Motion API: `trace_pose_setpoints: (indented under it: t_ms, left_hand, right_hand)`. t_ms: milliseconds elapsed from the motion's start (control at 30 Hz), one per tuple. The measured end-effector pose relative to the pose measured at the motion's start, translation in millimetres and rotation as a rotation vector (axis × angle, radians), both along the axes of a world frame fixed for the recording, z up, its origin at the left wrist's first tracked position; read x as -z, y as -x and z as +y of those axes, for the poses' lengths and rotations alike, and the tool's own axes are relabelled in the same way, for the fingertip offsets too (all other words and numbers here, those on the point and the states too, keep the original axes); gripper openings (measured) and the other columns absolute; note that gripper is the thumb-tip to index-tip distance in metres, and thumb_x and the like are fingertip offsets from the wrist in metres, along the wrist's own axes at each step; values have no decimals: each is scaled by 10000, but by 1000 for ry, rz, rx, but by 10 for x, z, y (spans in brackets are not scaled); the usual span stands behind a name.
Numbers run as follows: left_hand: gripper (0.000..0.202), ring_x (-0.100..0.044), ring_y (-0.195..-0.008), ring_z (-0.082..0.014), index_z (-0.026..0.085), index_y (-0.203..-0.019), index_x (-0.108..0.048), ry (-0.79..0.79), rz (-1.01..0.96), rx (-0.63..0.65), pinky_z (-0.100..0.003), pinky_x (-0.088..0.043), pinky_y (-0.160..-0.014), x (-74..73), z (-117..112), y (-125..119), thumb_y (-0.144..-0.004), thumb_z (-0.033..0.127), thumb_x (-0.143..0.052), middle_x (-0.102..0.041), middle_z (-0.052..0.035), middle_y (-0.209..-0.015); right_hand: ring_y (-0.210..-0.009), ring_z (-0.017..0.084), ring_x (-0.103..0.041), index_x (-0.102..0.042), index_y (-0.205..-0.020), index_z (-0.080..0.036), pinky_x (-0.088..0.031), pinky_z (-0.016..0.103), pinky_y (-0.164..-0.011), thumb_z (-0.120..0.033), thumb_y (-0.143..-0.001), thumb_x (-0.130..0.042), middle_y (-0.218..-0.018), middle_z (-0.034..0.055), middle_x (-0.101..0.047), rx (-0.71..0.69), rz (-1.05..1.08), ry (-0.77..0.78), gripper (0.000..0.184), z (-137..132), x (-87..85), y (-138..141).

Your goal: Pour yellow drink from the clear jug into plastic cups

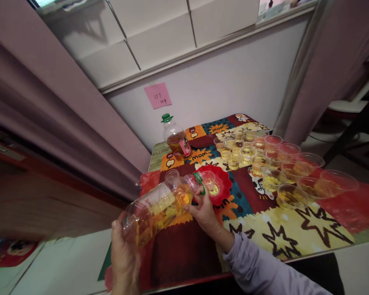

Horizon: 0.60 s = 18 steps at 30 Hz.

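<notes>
Running from 9 to 11 o'clock of your view, a purple curtain (61, 106) hangs beside the pale wall. The worktop (184, 256), under a cover patterned with patches and star shapes, spreads from the centre towards 4 and 6 o'clock. Over its far right part, at 3 o'clock, clear cups (275, 157) stand close together in rows, many with yellow liquid in them.

At 7 o'clock you have the large clear bottle (155, 209) tilted over the worktop, its neck pointing to 2 o'clock and amber liquid lying along its lower side. Your left hand (124, 250) is clamped on the base end; your right hand (204, 213) is closed on the neck end, thumb against the shoulder.

A second bottle (176, 139), green-capped and part full, stands upright near the centre. The scalloped red dish (224, 186) sits at 4 o'clock, near the tilted neck. A pink note (158, 95) is stuck to the wall at 11 o'clock. Smaller, one clear cup (209, 178) shows over the dish by the bottle's mouth; you cannot tell whether they touch. Smallest, a green loop (203, 190) sits by your right fingers.
</notes>
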<state>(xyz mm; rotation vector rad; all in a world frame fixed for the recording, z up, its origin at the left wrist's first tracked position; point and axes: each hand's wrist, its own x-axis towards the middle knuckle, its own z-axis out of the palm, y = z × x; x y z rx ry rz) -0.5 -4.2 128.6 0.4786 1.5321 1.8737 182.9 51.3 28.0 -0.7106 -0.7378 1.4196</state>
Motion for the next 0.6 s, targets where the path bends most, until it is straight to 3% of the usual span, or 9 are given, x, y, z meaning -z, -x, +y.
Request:
trace_pose_setpoints:
  t_ms: [267,467,600]
  left_hand:
    - [391,-717,-838,-194,292,-1093,-748,-1,-15,18,-335,-614,-778,-75,3,-11,-866,608,-716,-777,12,-972]
    - [450,-706,-764,-191,293,-1123,-733,60,-15,-22,-283,-578,-589,-191,16,-87,-816,621,-750,-751,3,-940]
    - [447,-698,-783,-185,280,-1106,-734,53,19,9,-279,-579,-620,-189,25,-77,-826,628,-732,-751,0,-975]
  right_hand:
    - [-1114,284,-739,-372,-1058,-323,-660,410,-846,-492,-676,-896,-1084,29,-698,-22,-5,-10,671,16,-2,7]
    - [-1141,272,-733,-348,-998,-319,-648,409,-884,-479,-646,-911,-1086,25,-710,-24,38,20,683,23,27,20]
    - [-1206,274,-707,-331,-979,-313,-639,417,-908,-453,-667,-896,-1182,51,-698,-51,65,15,661,25,26,24]
